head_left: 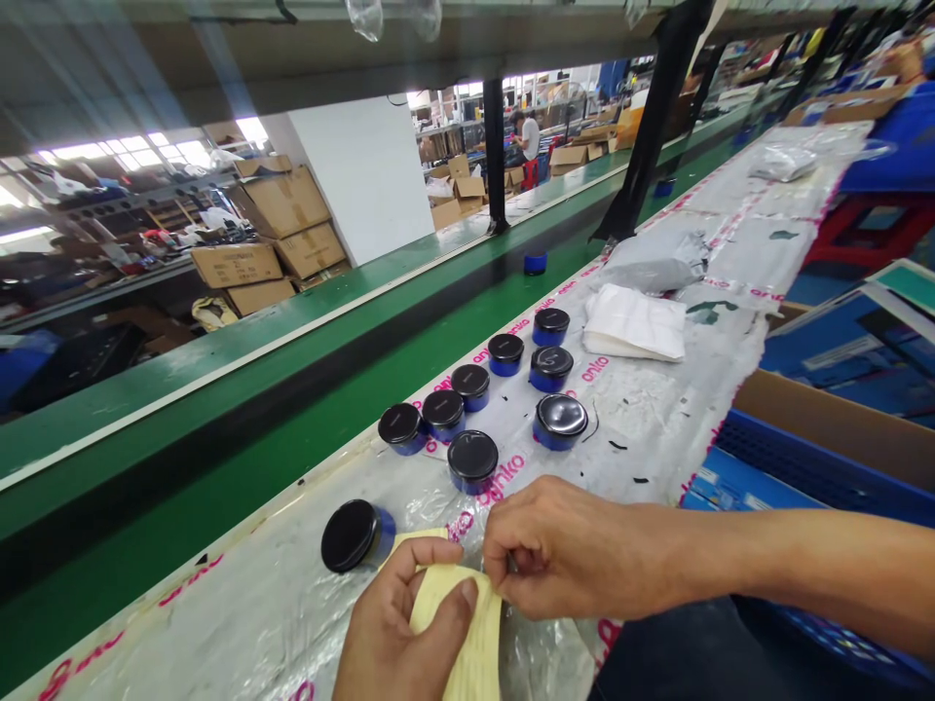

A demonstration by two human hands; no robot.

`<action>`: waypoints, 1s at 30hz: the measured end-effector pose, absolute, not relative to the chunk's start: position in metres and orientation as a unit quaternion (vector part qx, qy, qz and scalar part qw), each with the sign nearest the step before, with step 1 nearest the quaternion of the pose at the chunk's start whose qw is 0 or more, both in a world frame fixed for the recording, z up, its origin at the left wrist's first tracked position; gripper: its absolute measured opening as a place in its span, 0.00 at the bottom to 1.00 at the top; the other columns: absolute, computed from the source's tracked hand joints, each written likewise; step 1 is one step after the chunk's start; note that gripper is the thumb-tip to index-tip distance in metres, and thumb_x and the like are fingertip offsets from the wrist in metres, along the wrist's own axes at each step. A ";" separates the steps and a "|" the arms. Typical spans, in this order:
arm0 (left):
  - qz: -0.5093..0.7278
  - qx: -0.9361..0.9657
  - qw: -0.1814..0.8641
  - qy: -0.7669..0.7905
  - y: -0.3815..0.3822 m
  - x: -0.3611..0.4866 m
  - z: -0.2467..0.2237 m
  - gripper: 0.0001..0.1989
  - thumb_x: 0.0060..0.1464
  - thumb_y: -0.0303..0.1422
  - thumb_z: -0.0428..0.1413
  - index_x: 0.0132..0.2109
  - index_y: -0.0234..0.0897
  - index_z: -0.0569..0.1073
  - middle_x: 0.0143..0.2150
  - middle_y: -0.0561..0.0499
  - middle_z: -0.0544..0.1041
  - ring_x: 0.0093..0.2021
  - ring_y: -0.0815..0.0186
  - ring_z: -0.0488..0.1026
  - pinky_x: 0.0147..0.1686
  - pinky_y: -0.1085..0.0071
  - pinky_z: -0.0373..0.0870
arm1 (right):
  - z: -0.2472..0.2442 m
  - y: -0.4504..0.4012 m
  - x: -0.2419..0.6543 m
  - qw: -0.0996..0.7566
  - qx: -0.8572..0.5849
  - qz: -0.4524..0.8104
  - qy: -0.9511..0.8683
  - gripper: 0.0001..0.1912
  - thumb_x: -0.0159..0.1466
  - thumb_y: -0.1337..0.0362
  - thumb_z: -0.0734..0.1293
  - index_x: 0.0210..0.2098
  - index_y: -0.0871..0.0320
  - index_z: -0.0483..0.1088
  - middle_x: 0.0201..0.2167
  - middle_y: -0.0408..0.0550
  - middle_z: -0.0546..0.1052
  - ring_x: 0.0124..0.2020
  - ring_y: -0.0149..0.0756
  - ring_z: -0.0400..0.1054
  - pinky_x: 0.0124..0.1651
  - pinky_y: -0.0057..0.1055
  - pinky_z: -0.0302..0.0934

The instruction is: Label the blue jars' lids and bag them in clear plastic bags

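My left hand (401, 628) holds a pale yellow paper strip (467, 623) from below, with the thumb pressed on it. My right hand (562, 550) pinches the strip's upper edge between thumb and fingers. Close to the left hand, a round blue canister with a black lid (356, 535) lies on its side. Several similar canisters (472, 461) stand upright on a plastic-covered workbench (219, 604), farther from my hands. One of them has a shiny, reflective lid (560, 417).
A folded white cloth (634, 323) and a grey plastic bag (654, 265) lie beyond the canisters. A blue canister (535, 263) sits on the green conveyor (292, 389) to the left. A blue crate (796, 462) and cardboard sit right; a person (530, 136) stands far off among cardboard boxes (281, 202).
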State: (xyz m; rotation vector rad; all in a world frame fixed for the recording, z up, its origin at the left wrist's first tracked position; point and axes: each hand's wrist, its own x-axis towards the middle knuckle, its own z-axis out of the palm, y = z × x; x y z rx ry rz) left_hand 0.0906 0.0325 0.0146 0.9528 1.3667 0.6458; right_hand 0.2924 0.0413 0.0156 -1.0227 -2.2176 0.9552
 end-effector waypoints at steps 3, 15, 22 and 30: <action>0.278 0.429 0.633 0.581 0.034 0.090 0.014 0.24 0.41 0.47 0.69 0.41 0.39 0.73 0.33 0.51 0.82 0.29 0.65 0.75 0.31 0.72 0.69 | 0.019 0.040 0.294 0.252 -0.347 0.284 -0.858 0.07 0.62 0.73 0.67 0.37 0.60 0.77 0.34 0.46 0.78 0.36 0.32 0.71 0.40 0.26 0.63; 0.259 0.419 0.679 0.544 0.032 0.092 0.007 0.25 0.47 0.47 0.67 0.48 0.40 0.70 0.37 0.49 0.83 0.32 0.60 0.79 0.32 0.68 0.70 | 0.032 0.045 0.301 0.135 -0.274 0.236 -0.923 0.07 0.71 0.68 0.65 0.41 0.59 0.76 0.38 0.46 0.78 0.39 0.32 0.70 0.42 0.29 0.60; 0.283 0.443 0.646 0.553 0.032 0.094 0.007 0.23 0.45 0.44 0.68 0.44 0.39 0.73 0.37 0.49 0.82 0.32 0.62 0.77 0.32 0.70 0.69 | 0.029 0.046 0.298 0.140 -0.281 0.254 -0.915 0.06 0.68 0.69 0.65 0.38 0.59 0.74 0.36 0.48 0.77 0.41 0.36 0.71 0.43 0.29 0.61; 0.268 0.442 0.619 0.591 0.030 0.088 0.008 0.25 0.45 0.49 0.66 0.46 0.41 0.73 0.35 0.50 0.82 0.27 0.65 0.75 0.29 0.71 0.68 | 0.019 0.042 0.305 0.234 -0.391 0.403 -0.794 0.12 0.63 0.73 0.66 0.44 0.59 0.77 0.32 0.42 0.76 0.31 0.28 0.68 0.35 0.23 0.59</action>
